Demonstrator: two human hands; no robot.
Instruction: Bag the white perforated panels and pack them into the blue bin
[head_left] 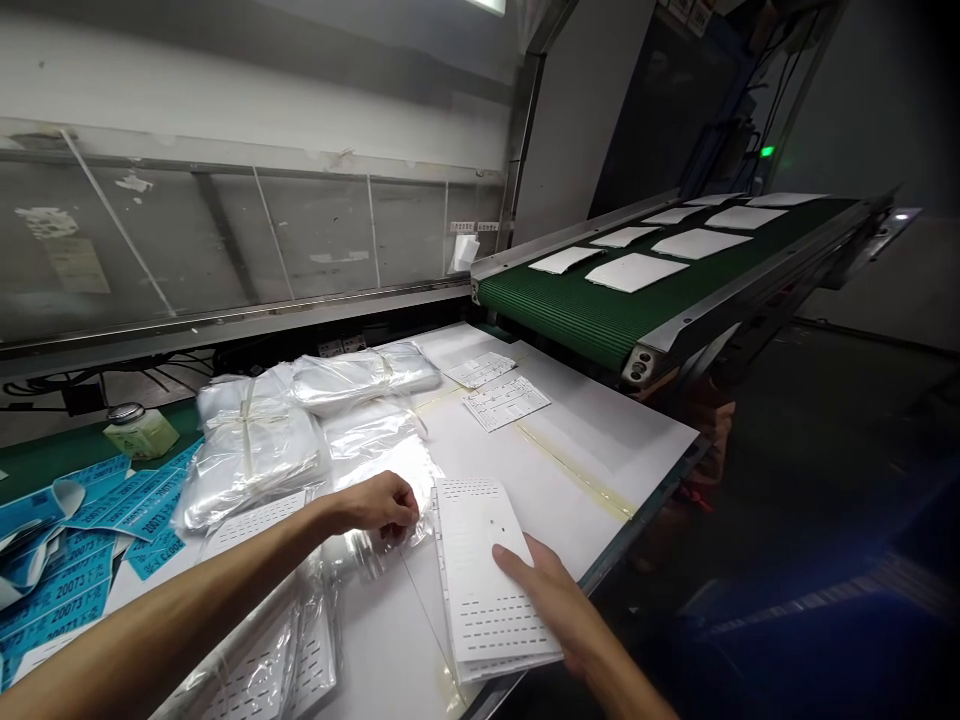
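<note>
Head view: a stack of white perforated cards (480, 590) lies flat and squared near the front edge of the white tabletop (585, 440), just beside a clear plastic bag (375, 552).

Left hand (373, 505): narrow, its fingers curled at the bag's film, seemingly pinching it, though the fingertips are partly hidden.

Right hand (544, 600): wide and flat, its fingers resting on top of the stack without gripping it.

Handling: a flat palm looks like the right way to stop the cards fanning apart, while a pinch on the film alone should leave the bag's opening free. The perforated edges could catch on thin plastic, so keeping the stack square matters.

Nearby: more bagged cards (281, 670) lie at the lower left, and tied bundles of clear bags (251, 450) sit farther along the tabletop.

Farther out: printed paper slips (504, 403) lie toward the back, with blue printed labels (79, 590) and a small bottle with a green label (141, 432) to the left.

Beyond: a green conveyor belt (570, 305) carries white sheets (636, 272).
</note>
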